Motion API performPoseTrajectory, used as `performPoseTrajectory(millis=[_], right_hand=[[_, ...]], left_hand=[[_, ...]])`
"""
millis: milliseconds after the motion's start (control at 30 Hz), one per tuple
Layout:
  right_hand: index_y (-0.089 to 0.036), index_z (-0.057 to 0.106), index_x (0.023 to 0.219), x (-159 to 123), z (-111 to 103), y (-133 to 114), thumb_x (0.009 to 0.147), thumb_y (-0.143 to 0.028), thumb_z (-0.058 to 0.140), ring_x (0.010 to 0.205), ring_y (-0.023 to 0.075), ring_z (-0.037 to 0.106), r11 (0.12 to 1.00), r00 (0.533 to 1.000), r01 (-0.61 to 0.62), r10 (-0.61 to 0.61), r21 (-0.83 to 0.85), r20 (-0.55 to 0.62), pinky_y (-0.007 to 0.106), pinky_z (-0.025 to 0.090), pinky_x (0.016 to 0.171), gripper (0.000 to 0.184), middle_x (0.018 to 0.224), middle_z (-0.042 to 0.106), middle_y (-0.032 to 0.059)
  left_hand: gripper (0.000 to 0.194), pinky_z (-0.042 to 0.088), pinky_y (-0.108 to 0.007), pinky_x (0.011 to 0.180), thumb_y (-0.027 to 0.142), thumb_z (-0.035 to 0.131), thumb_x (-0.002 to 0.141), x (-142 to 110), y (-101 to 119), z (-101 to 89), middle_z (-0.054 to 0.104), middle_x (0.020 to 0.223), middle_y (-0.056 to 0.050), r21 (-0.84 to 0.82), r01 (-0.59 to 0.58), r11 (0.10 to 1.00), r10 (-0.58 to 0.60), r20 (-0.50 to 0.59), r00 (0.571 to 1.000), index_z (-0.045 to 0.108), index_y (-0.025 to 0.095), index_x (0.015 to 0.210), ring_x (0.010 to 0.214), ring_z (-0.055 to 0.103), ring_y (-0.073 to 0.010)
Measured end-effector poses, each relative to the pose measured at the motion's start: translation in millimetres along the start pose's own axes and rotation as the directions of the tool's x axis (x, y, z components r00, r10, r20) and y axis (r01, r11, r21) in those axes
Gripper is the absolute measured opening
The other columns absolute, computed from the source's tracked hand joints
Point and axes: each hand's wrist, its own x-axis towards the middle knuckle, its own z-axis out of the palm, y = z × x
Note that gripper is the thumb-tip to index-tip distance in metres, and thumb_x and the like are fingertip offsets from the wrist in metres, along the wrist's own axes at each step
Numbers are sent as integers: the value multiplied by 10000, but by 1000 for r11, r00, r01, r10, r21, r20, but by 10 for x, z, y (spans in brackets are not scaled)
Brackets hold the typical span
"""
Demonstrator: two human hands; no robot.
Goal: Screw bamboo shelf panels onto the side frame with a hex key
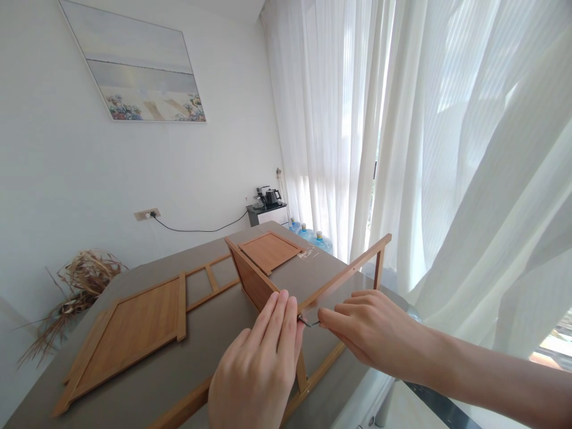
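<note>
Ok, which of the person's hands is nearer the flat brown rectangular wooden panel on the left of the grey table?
Left. The left hand is to the right of that flat panel; the right hand is farther right, holding a bent grey metal rod.

White wall [223, 89], framed picture [138, 65] (pale-toned), corner cabinet [270, 217], backlit sheer curtains [324, 113]

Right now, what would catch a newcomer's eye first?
Lower centre, the right hand holds a bent metal tool at a wooden frame, the left hand touching the upright wooden panel beside it. Left of them, a broad wooden panel lies on the table. White curtains fill the upper right.
</note>
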Motion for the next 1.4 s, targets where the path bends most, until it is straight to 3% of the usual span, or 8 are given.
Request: performPoseTrajectory(millis=[400,567,700,800,867,1000,1067,1400], right_hand=[[-210,459,808,24,111,-149,1010,-244,380,471,86,253,906,988,-151,150,395,32,255,211,495,220,564,399,-66],[-218,344,731,40,155,-260,1012,-306,390,457,71,226,650,967,-247,215,719,138,207,221,448,298,527,320,-85],[-216,404,737,82,231,-357,1017,-394,360,418,70,414,312,922,-383,187,869,339,164,345,427,335,506,446,-69],[-212,447,757,113,256,-396,991,-450,417,413,84,473,187,897,-438,153,879,415,170,383,407,335,524,505,-56],[-210,435,728,115,254,-404,997,-433,409,423,81,481,250,907,-417,171,874,384,169,390,431,351,523,510,-51],[-206,434,728,63,252,-407,1010,-315,377,486,81,459,700,991,-135,112,702,79,208,384,554,307,572,520,-33],[-206,466,786,22,252,-397,1010,-273,377,496,89,416,848,999,-15,33,530,-23,237,362,582,250,619,533,-26],[-210,501,916,-41,111,-66,1017,-178,345,515,105,391,981,999,-45,42,188,24,266,272,549,188,675,558,-35]], left_hand=[[244,486,-287,619,162,544,956,-13,10,27,720,1154,-114,-1,2,1000,-2,-39,999,687,79,1135,1021,705,-210],[255,486,-292,635,149,524,961,-16,1,30,716,1166,-112,-8,-4,1000,4,-35,999,681,77,1149,1029,702,-211],[263,481,-296,633,155,504,971,-16,4,37,714,1172,-108,-11,-5,1000,5,-30,1000,681,82,1151,1043,697,-213],[269,481,-297,637,147,494,973,-20,6,40,708,1185,-112,-9,-4,1000,4,-23,1000,677,83,1159,1058,691,-216],[270,480,-295,634,149,487,977,-24,9,38,705,1189,-113,-9,-1,1000,0,-20,1000,677,87,1159,1058,691,-214],[260,485,-292,629,190,512,977,-22,19,33,718,1165,-106,-3,19,1000,-19,-45,999,683,95,1148,1023,704,-207],[253,489,-293,633,200,527,973,-15,24,32,725,1149,-103,-1,26,1000,-26,-55,998,688,97,1138,1009,709,-205],[246,492,-293,624,170,531,963,-16,13,18,722,1155,-101,12,18,1000,-17,-34,999,693,99,1134,1013,709,-207]])
